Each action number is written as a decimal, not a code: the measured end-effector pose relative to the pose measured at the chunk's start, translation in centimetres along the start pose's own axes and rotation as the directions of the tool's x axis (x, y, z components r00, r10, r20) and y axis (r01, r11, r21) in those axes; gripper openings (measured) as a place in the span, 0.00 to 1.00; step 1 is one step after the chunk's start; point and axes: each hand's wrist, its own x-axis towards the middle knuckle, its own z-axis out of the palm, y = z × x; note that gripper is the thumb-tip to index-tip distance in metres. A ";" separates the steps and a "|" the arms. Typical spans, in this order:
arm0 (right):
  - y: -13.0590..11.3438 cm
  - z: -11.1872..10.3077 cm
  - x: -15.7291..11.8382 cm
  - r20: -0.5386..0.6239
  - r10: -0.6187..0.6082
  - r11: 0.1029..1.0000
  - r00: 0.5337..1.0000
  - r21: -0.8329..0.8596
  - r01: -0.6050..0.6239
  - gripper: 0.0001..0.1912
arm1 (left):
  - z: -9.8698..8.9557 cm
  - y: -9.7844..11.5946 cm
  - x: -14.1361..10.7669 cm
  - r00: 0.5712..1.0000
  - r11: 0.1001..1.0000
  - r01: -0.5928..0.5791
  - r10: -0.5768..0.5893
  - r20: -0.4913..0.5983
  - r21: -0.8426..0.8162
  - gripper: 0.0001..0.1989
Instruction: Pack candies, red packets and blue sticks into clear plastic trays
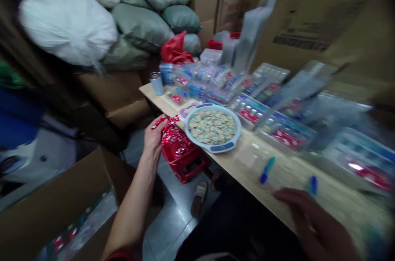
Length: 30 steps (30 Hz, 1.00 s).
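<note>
Red-and-white printed plastic wrapping (170,132) bunches in the person's left hand (155,139), clenched on it above one red stool (185,164). The blurred right hand (314,224) hangs open, grasping nothing, over the wooden table (247,160), near two blue-capped pens (267,169) and one round tray (212,127) of small pale pieces.

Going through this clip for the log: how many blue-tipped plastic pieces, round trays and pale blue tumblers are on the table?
Blue-tipped plastic pieces: 2
Round blue-rimmed tray: 1
Pale blue tumbler: 1
Total: 4
</note>
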 end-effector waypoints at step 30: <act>3.5 -3.8 9.8 0.209 0.375 0.841 0.903 0.332 -0.427 0.15 | 23.5 -9.4 -13.8 0.686 0.975 0.145 -0.220 0.693 0.167 0.17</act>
